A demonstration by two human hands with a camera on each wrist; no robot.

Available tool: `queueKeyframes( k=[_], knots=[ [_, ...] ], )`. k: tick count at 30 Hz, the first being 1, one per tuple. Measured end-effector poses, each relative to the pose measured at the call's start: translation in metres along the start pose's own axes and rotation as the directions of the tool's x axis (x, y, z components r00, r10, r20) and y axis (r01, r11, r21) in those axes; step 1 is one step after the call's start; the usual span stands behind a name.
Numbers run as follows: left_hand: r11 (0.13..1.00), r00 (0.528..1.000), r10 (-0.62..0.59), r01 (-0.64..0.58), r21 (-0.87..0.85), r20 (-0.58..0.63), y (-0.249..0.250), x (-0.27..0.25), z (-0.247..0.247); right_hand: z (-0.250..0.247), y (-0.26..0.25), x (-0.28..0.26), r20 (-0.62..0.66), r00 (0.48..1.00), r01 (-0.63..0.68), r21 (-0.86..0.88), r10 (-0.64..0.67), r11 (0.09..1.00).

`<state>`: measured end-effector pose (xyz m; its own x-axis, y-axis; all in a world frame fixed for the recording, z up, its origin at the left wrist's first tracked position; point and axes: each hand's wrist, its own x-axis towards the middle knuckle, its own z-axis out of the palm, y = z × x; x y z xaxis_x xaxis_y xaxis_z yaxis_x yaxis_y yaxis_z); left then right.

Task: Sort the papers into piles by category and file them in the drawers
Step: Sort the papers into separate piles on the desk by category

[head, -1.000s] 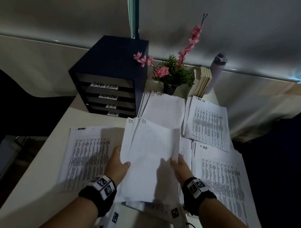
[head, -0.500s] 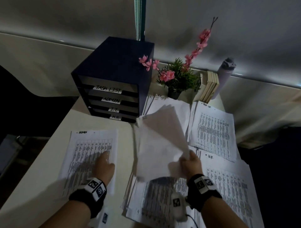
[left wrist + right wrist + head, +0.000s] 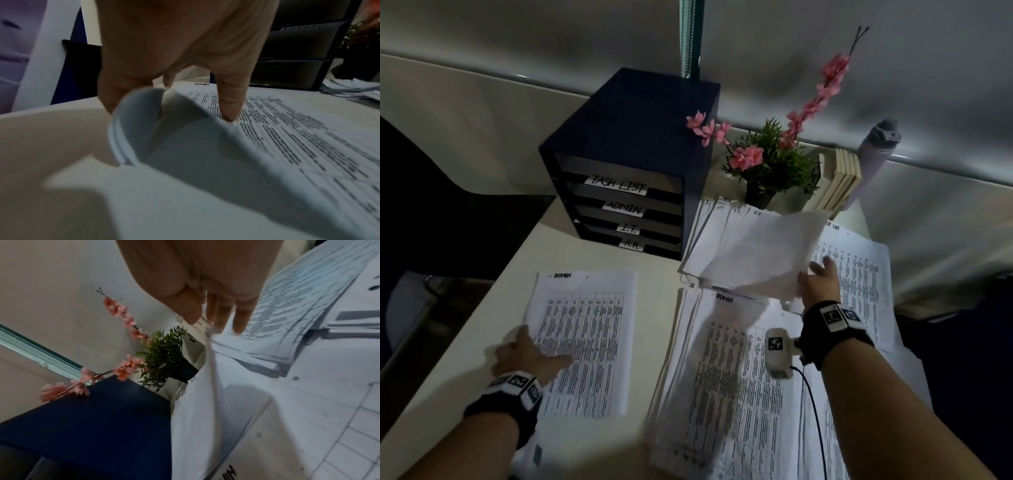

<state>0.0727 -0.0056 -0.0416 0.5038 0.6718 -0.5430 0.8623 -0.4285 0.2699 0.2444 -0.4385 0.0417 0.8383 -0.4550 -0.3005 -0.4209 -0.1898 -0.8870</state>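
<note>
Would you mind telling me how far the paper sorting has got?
Piles are started: the ADMIN pile under the left hand, others beside the drawers. The right hand holds sheets above the I.T. pile. The unsorted stack remains; filing is left.

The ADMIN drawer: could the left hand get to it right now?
Probably yes. The ADMIN drawer faces the person with bare table before it, but the left hand is busy lifting the edge of the ADMIN pile.
</note>
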Motion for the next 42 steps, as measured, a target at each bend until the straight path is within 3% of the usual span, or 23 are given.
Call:
queueKeyframes(
  k=[5,10,14,18,22,27,29,31,35,37,42],
  knots=[
    [0.973,0.996,0.075,-0.085,-0.215,-0.055,0.01,-0.01,0.002,0.008,0.0,-0.027,-0.009,0.998,0.056,0.0,-0.056,0.998],
    [0.943,0.932,0.288,-0.316,-0.106,-0.221,0.028,-0.036,0.001,0.013,0.034,-0.079,0.243,0.97,0.045,-0.093,-0.021,0.995],
    [0.834,0.809,0.493,-0.544,-0.091,-0.321,0.053,-0.074,-0.014,0.015,0.052,-0.114,0.455,0.89,0.102,-0.173,-0.012,0.98],
    [0.647,0.666,0.64,-0.736,-0.198,-0.383,0.08,-0.13,-0.033,0.013,0.058,-0.135,0.57,0.822,0.134,-0.199,0.003,0.971],
    [0.488,0.687,0.678,-0.686,-0.54,-0.261,0.1,-0.171,-0.035,0.003,0.06,-0.139,0.619,0.783,-0.048,-0.044,0.065,0.998],
    [0.398,0.677,0.736,-0.414,-0.819,0.015,0.108,-0.186,-0.012,-0.016,0.068,-0.132,0.62,0.774,-0.245,0.111,0.125,0.963],
    [0.428,0.687,0.718,-0.302,-0.852,0.117,0.106,-0.185,0.003,-0.026,0.073,-0.132,0.633,0.762,-0.303,0.156,0.14,0.94],
    [0.481,0.692,0.7,-0.273,-0.833,0.177,0.102,-0.18,0.019,-0.034,0.08,-0.131,0.608,0.78,-0.324,0.197,0.144,0.925],
    [0.667,0.712,0.658,-0.403,-0.626,0.243,0.091,-0.166,0.049,-0.046,0.099,-0.123,0.381,0.91,-0.248,0.177,0.166,0.953],
    [0.725,0.719,0.649,-0.485,-0.488,0.249,0.088,-0.163,0.063,-0.051,0.107,-0.122,0.33,0.929,-0.203,0.075,0.168,0.976],
    [0.794,0.789,0.578,-0.486,-0.365,0.208,0.084,-0.165,0.089,-0.068,0.122,-0.118,0.288,0.938,-0.185,-0.056,0.193,0.981]
  ],
)
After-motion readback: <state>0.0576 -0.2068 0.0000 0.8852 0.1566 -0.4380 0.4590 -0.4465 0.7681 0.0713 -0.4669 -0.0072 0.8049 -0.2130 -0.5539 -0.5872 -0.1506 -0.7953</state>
